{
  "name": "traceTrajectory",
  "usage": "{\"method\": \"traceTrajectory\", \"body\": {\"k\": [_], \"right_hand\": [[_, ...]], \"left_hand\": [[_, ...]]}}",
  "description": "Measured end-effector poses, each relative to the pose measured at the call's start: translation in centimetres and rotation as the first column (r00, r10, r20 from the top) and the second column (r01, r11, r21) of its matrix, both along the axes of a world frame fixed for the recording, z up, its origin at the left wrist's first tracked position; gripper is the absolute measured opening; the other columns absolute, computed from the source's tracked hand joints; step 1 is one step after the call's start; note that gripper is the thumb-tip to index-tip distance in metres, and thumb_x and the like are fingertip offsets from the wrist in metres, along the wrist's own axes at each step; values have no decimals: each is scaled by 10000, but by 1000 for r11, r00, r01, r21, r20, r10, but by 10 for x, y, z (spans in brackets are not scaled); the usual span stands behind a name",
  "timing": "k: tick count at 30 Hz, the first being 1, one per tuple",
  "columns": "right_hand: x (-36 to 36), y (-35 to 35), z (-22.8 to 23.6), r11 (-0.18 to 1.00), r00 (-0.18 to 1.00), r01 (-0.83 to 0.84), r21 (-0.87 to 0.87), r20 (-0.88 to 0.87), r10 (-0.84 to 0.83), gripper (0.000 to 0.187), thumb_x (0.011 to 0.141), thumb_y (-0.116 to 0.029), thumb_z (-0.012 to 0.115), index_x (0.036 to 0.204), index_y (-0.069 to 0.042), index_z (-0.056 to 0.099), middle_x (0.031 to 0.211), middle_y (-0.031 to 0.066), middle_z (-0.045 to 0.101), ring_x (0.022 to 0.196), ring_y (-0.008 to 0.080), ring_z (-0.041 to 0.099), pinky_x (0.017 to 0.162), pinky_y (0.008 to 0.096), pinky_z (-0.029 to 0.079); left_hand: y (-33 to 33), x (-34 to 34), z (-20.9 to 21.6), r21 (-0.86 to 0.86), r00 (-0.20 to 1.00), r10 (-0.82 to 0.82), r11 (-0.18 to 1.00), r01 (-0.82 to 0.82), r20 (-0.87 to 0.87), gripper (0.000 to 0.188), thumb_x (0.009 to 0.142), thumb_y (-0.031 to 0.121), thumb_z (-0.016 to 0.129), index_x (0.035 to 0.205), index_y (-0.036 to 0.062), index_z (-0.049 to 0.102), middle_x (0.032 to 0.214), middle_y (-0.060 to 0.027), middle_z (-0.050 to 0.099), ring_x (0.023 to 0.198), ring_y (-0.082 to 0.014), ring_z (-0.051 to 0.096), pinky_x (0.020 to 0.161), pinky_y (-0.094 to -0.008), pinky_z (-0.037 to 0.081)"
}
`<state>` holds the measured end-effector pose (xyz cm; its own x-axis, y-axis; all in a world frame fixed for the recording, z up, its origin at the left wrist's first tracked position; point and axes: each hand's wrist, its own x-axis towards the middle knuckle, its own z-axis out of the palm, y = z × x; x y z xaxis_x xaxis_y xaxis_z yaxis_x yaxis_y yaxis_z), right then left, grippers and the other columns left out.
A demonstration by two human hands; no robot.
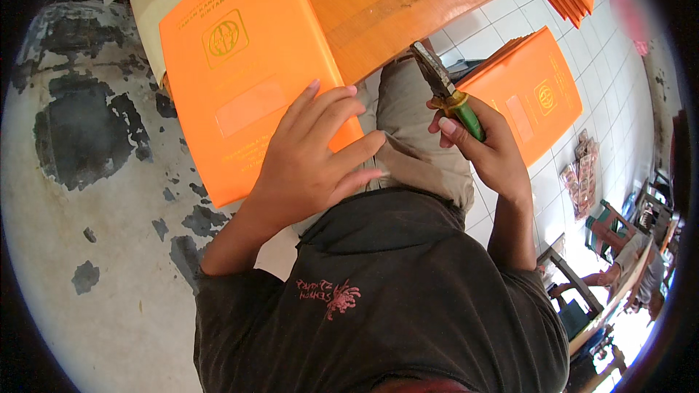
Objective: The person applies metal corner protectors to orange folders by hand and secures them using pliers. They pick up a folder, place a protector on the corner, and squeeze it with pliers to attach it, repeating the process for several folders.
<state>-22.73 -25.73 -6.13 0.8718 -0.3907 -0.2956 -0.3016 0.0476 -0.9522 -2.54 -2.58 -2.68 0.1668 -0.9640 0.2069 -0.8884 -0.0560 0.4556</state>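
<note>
Head view: orange folder (244, 87) apparently being positioned, left side of the table (393, 0)
Pliers (451, 98) are gripped by the right hand (499, 149), off the table's near edge; left hand (309, 153) is spread over the folder, contact unclear. Steadying's probably needed next.

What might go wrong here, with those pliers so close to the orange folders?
The pliers might slip from the right hand and drop toward the trousers below. Their bare metal nose could also scratch the nearby orange folders if the tool swings sideways.
</note>
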Motion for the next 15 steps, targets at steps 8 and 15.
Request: {"method": "traceTrajectory", "body": {"k": [8, 15], "right_hand": [[1, 3, -1, 1000, 1000, -15, -1, -25, 15, 277, 1142, -242, 744, 1256, 11, 732, 1023, 42, 752, 926, 126, 708, 842, 309, 571], [1, 3, -3, 1000, 999, -9, -23, -41, 8, 281, 1128, -242, 767, 1240, 12, 724, 973, 39, 721, 909, 126, 704, 826, 315, 563]], "left_hand": [[0, 2, -6, -1, 999, -3, 1000, 3, 33, 270, 836, 221, 914, 1072, 165, 793, 1339, -113, 664, 1420, -370, 643, 1270, -652, 443], [-1, 1, -5, 27, 1000, 13, 1000, -13, -17, 268, 816, 166, 902, 1049, 154, 770, 1330, -108, 659, 1433, -370, 628, 1284, -659, 424]]}}
